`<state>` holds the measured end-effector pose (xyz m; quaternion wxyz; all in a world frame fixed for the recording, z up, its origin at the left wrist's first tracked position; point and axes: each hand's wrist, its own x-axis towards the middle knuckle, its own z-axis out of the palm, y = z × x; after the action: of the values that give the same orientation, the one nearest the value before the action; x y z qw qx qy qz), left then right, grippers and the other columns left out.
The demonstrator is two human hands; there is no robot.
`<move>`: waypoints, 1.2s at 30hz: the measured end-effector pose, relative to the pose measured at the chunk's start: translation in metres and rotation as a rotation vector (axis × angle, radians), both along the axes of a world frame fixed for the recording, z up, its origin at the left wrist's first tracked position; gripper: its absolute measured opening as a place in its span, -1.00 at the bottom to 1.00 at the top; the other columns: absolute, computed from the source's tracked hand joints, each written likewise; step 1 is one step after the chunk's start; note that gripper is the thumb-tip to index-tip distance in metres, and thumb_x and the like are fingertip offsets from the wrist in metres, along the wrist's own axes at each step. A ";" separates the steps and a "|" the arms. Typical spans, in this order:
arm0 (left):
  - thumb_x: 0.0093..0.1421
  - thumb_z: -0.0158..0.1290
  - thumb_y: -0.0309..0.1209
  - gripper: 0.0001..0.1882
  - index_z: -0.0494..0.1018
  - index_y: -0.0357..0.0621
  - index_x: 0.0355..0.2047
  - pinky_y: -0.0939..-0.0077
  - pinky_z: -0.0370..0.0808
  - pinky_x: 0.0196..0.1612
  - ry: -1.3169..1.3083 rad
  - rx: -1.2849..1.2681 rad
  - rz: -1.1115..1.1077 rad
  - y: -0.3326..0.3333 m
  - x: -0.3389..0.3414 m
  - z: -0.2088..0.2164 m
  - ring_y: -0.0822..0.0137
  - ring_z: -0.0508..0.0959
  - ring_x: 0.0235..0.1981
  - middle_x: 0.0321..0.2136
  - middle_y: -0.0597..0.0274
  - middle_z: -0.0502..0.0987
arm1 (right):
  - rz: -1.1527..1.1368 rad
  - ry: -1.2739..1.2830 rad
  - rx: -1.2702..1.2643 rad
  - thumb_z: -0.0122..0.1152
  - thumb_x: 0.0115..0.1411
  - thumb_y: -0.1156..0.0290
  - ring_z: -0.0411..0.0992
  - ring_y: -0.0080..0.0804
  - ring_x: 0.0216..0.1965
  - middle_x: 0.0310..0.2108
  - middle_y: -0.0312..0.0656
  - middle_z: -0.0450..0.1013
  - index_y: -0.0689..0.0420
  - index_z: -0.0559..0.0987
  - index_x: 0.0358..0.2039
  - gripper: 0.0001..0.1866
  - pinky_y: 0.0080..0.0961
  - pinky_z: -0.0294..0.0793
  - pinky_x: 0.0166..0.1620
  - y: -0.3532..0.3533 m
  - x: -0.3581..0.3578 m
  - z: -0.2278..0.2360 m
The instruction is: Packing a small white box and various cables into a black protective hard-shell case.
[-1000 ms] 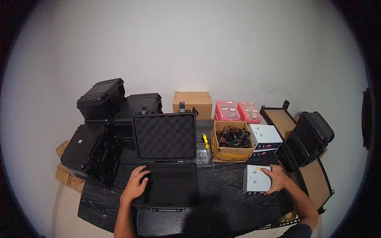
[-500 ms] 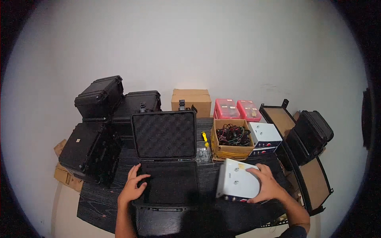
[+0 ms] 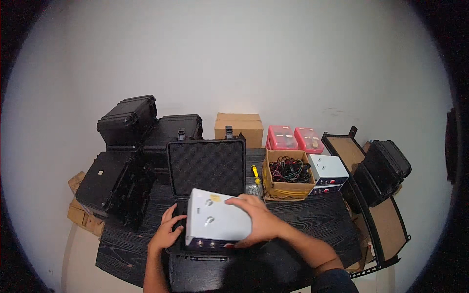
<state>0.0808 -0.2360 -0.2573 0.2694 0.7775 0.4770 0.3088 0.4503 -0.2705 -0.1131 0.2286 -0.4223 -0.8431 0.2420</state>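
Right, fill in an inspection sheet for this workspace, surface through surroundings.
Surface: dark wood-grain table.
Things in hand: white box-shaped device, held over the base of the open black case; foam lines its lid.
Clutter: yellow tool, two stacked white devices, pink-red containers.
Hands: right hand grips the device's right end; left hand, fingers spread, at the case's left rim.
Cables: tangled cables in an open cardboard box.
Surroundings: pale wall; closed black cases at left; black-framed brown panels at right.

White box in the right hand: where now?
Head view, lower half, left of centre: the white box is in the right hand, hiding most of the open black case's base, with the left hand just to its left.
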 end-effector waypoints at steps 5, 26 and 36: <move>0.22 0.18 -0.38 -0.46 0.47 -0.14 0.23 0.01 -0.04 0.50 -0.006 0.064 -0.074 0.008 -0.007 -0.011 -0.16 -0.03 0.51 0.50 -0.16 0.02 | 0.080 -0.009 -0.062 0.73 -0.32 0.02 0.13 0.11 0.34 0.24 0.03 0.26 -0.09 0.29 0.39 0.22 -0.03 0.10 0.40 0.012 -0.035 -0.017; 0.23 0.05 -0.54 -0.40 0.32 -0.20 0.32 -0.01 -0.07 0.51 0.008 -0.024 -0.040 -0.001 -0.003 0.004 -0.17 -0.10 0.53 0.51 -0.08 -0.01 | -0.031 -0.338 -0.054 0.61 -0.36 -0.29 0.04 0.31 0.38 0.27 0.27 0.18 -0.26 0.31 0.39 0.24 0.63 -0.22 0.31 0.014 -0.063 -0.069; 0.24 0.10 -0.51 -0.41 0.36 -0.08 0.31 -0.02 -0.04 0.50 0.073 -0.004 -0.032 -0.003 -0.003 0.008 -0.18 -0.07 0.52 0.51 -0.07 0.01 | -0.001 -0.376 0.267 0.49 -0.17 -0.35 0.09 0.39 0.38 0.30 0.40 0.15 -0.10 0.33 0.40 0.15 0.74 -0.13 0.23 0.004 -0.060 -0.103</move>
<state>0.0775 -0.2391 -0.2495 0.2586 0.7952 0.4745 0.2749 0.3905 -0.2668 -0.2160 0.1215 -0.4265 -0.8951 0.0454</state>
